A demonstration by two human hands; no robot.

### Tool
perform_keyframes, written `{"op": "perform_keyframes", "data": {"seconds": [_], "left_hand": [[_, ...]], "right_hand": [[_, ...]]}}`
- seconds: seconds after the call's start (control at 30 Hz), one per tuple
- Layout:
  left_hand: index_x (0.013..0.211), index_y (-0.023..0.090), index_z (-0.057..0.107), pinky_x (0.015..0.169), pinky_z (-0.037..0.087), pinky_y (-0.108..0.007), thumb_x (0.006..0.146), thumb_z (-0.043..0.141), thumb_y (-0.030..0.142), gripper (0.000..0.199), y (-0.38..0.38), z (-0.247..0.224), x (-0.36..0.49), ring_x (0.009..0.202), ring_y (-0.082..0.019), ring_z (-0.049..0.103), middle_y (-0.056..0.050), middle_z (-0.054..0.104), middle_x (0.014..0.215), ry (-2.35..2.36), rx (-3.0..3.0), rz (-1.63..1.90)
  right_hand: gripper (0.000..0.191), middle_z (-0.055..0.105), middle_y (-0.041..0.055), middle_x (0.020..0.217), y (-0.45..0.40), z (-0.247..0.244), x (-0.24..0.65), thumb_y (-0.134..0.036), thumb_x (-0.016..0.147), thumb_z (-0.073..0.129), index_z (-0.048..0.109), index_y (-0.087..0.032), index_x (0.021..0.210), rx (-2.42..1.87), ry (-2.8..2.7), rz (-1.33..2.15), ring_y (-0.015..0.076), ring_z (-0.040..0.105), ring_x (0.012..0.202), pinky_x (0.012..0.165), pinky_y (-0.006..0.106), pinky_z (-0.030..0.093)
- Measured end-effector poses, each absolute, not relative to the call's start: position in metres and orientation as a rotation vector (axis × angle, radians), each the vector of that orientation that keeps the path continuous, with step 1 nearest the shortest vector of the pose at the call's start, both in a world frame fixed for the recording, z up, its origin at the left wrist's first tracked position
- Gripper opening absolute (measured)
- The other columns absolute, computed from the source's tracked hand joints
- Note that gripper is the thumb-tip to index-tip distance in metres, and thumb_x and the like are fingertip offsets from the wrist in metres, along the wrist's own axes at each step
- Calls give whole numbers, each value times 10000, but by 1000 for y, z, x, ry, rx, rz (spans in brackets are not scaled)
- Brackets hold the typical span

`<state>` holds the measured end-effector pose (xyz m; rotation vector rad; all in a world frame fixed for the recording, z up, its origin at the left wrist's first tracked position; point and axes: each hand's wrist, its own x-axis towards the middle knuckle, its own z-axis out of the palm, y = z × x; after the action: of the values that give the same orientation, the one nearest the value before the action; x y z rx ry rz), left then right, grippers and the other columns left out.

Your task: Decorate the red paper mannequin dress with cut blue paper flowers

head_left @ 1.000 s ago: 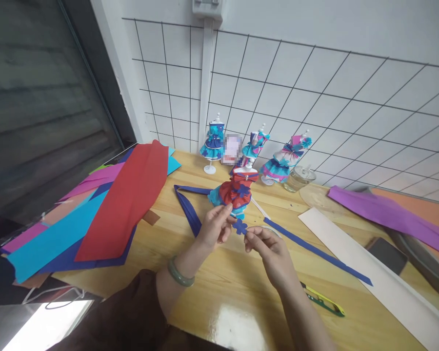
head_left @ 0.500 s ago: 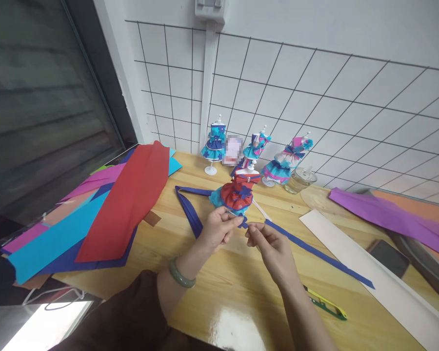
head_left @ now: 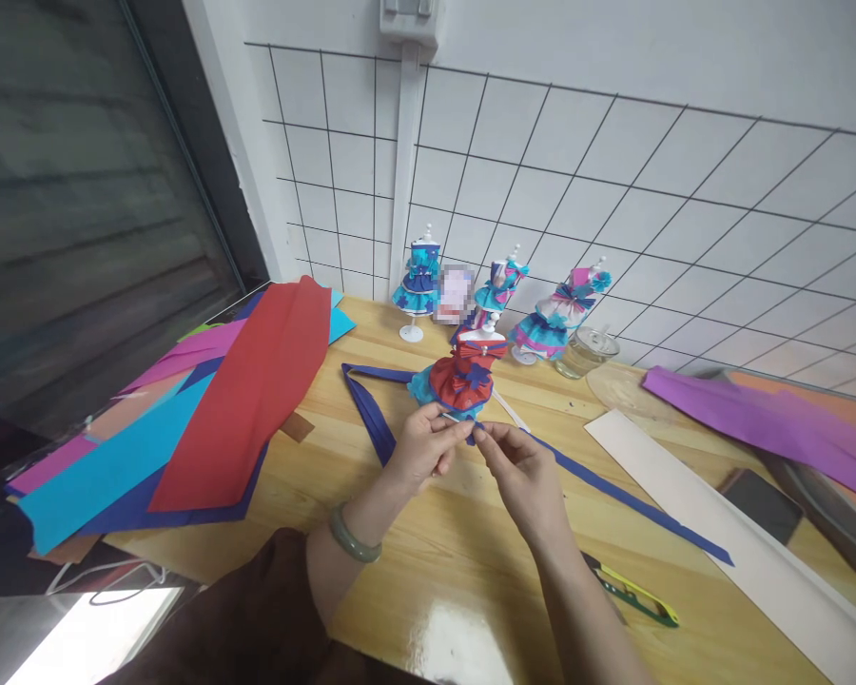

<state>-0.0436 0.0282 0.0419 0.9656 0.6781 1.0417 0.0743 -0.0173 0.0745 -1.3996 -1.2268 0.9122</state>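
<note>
In front of me a small blue paper flower (head_left: 473,433) is pinched between both hands. My left hand (head_left: 422,447), with a green bangle on the wrist, is closed on its left side; a thin white stick shows by the fingers. My right hand (head_left: 524,476) grips it from the right with thumb and forefinger. Just behind the fingers stands a miniature dress form (head_left: 463,376) in a red and blue paper dress with a turquoise lower ruffle. A long blue paper strip (head_left: 628,490) runs out to the right from behind my right hand.
Several dressed miniature forms stand along the wall, among them a blue one (head_left: 420,276). A glass cup (head_left: 586,350) is beside them. Coloured paper sheets (head_left: 246,400) pile up at left. A white strip (head_left: 713,514), a phone (head_left: 763,504) and a yellow-green cutter (head_left: 634,590) lie right.
My right hand has moved slightly left and up, closer to my left hand, with its fingers now on the blue flower. My left hand has stayed nearly still.
</note>
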Motion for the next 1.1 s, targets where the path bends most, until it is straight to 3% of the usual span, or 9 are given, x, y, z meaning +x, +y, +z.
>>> {"op": "perform_keyframes", "data": {"seconds": [0.13, 0.33, 0.5, 0.93, 1.1], "left_hand": [[806, 165, 515, 270, 149, -150, 699, 616, 445, 317, 30, 42, -44, 273, 1, 326, 59, 535, 586, 699, 910, 1044], [762, 152, 523, 275, 153, -155, 689, 635, 407, 288, 32, 44, -47, 276, -2, 363, 28, 591, 617, 629, 774, 979], [736, 147, 519, 269, 146, -157, 678, 642, 412, 298, 34, 44, -47, 257, -4, 349, 33, 590, 572, 604, 720, 943], [763, 140, 532, 279, 142, -156, 694, 619, 431, 312, 35, 44, -48, 248, -9, 334, 17, 592, 538, 601, 721, 933], [734, 150, 508, 281, 135, -159, 681, 638, 415, 301, 35, 46, -49, 248, -9, 325, 27, 588, 529, 610, 707, 943]], "right_hand": [[240, 619, 52, 758, -18, 67, 81, -406, 755, 599, 629, -172, 796, -1381, -1253, 855, 176, 555, 709, 665, 288, 433], [155, 581, 109, 1058, -22, 67, 86, -340, 806, 563, 602, -199, 757, -1263, -1449, 719, 228, 532, 1001, 810, 337, 426], [161, 578, 128, 1118, -18, 67, 84, -343, 808, 560, 592, -201, 741, -1251, -1502, 719, 254, 484, 1111, 859, 371, 405], [169, 581, 107, 1108, -15, 70, 81, -350, 795, 577, 601, -193, 736, -1209, -1380, 830, 232, 530, 1019, 853, 364, 407], [190, 595, 61, 880, -10, 76, 81, -384, 763, 596, 599, -195, 788, -1274, -1256, 764, 189, 550, 819, 731, 310, 444]]}}
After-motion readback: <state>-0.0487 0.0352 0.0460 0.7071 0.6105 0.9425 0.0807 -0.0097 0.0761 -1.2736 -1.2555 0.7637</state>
